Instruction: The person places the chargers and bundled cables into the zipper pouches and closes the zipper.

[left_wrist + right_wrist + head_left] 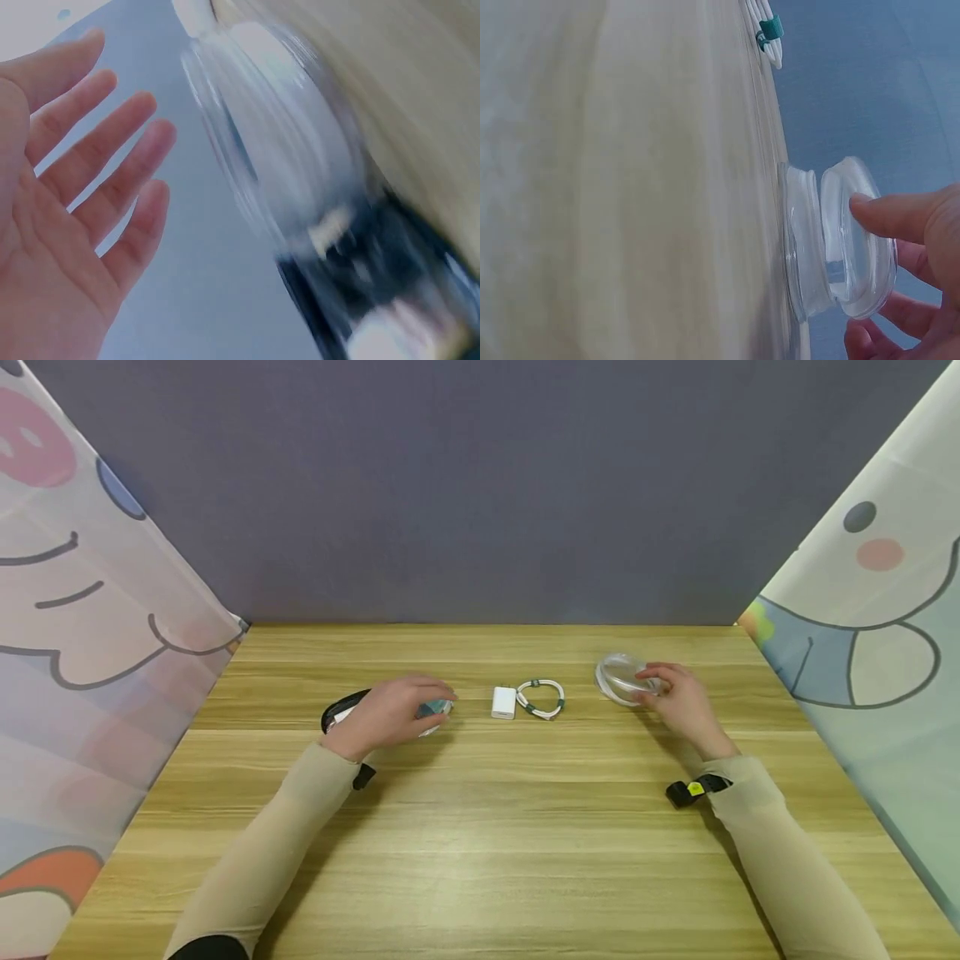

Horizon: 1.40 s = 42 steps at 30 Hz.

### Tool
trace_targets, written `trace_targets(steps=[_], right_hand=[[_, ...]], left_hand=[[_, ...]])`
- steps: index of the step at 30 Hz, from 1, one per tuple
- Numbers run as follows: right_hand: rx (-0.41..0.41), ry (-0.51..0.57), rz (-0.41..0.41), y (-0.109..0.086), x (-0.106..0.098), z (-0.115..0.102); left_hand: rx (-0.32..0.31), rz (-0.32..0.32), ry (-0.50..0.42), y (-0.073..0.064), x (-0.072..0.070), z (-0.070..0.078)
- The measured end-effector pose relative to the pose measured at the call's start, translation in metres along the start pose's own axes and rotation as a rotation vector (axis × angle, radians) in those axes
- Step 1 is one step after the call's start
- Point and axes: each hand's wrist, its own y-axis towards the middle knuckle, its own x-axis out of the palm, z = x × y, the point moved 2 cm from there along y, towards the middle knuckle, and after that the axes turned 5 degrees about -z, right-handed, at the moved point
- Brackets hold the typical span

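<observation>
My right hand (pixel 678 703) pinches a clear round plastic container (pixel 618 670) at the right. In the right wrist view the thumb lies on the raised upper part of this container (pixel 842 247), with other fingers behind it; its lower part rests on the table. My left hand (pixel 386 714) hovers over a second clear container (pixel 433 727) and a black item (pixel 341 706), partly hiding both. The left wrist view shows its fingers spread and apart from the blurred clear container (pixel 277 127), with the dark item (pixel 375 262) beside it.
Between the hands, a white charger plug (pixel 503 703) lies next to a white coiled cable (pixel 558 700) with green ties. Everything is on a wooden table (pixel 480 827). A grey panel (pixel 480 493) stands behind, and printed cloths hang at both sides.
</observation>
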Motion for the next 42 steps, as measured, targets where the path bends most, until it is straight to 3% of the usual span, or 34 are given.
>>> trace_targets(steps=[9,15,18,26,35,39,42], right_hand=[[0.005,0.065,-0.008,0.000,0.002,-0.001],[0.071,0.105,-0.042,0.000,0.002,-0.001],[0.104,0.107,-0.061,-0.001,0.001,-0.001],[0.124,0.107,-0.098,0.000,0.002,-0.003],[0.160,0.184,-0.131,0.001,0.003,-0.006],[0.160,0.189,-0.128,0.001,0.005,-0.006],[0.166,0.199,-0.130,0.002,0.005,-0.006]], left_hand=[[-0.045,-0.033,-0.100,0.040,0.010,0.018],[-0.086,-0.054,-0.203,0.067,0.025,0.022],[-0.107,-0.053,-0.201,0.078,0.033,0.022],[-0.028,-0.081,-0.206,0.100,0.043,0.027],[-0.002,-0.173,-0.187,0.124,0.049,0.033],[-0.007,-0.233,-0.231,0.131,0.053,0.035],[-0.021,-0.272,-0.331,0.136,0.057,0.031]])
